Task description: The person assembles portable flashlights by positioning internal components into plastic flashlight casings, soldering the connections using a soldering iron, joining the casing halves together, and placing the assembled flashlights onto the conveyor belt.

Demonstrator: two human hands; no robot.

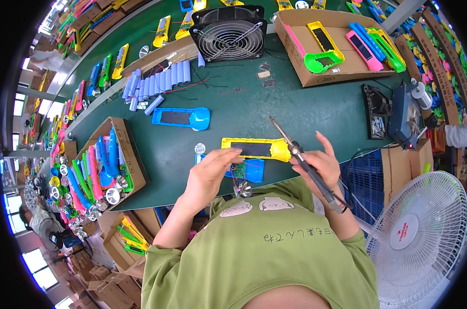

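My right hand [316,166] is closed on a soldering iron [310,170], with the index finger raised off it; the metal tip points up and left over the table. Thumb and fingers of my left hand [207,175] are pressed together at the left end of a yellow torch-shaped casing [281,150] with a dark panel. Whatever they pinch is hidden. Just below lies a blue casing [255,174], partly covered by my left hand, with a small green circuit board [238,170] and thin red wires on it. A silvery reflector [243,190] sits at the table's near edge.
Farther off are another blue casing [198,118], several purple battery cells [164,81] and a black fan [228,38]. Cardboard boxes of coloured casings stand left [135,154] and back right [321,78]. A blue soldering station [402,113] and white fan [419,242] are at right.
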